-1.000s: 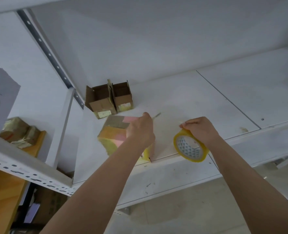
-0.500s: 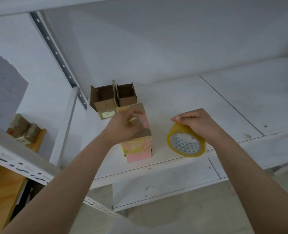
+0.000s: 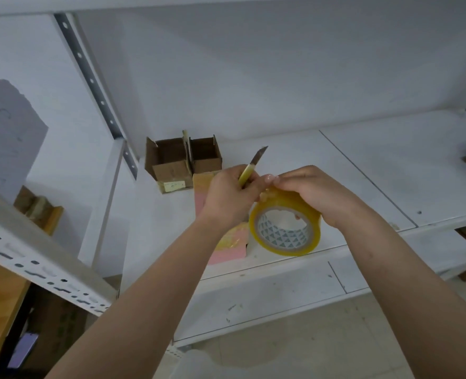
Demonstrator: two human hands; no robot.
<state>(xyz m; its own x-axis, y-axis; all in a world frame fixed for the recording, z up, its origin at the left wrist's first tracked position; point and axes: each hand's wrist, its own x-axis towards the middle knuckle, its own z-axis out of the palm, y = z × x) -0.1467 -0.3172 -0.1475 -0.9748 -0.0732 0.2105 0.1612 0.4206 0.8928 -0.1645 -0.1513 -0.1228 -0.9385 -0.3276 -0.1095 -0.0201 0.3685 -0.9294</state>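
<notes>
Both hands meet in the middle of the frame, above the front edge of a white shelf (image 3: 322, 165). The left hand (image 3: 227, 196) is curled round the yellow handle of a utility knife (image 3: 249, 172), whose bare blade points up and to the right. The right hand (image 3: 311, 192) grips a roll of yellowish clear tape (image 3: 289, 205) from above, fingers wrapped over its top. The roll stands on edge with its patterned core facing the camera. The fingertips of both hands come together at the top of the roll.

Below the forearms, in the lower middle of the frame, lies a lower shelf board (image 3: 267, 296) with scuffs. Just behind the left wrist a pink box (image 3: 227, 250), partly covered in shiny tape, stands upright near the shelf's front edge and just left of the roll. Farther back, left of centre, two open cardboard boxes (image 3: 169, 162) sit side by side, touching, close to the white back wall (image 3: 253, 77).
</notes>
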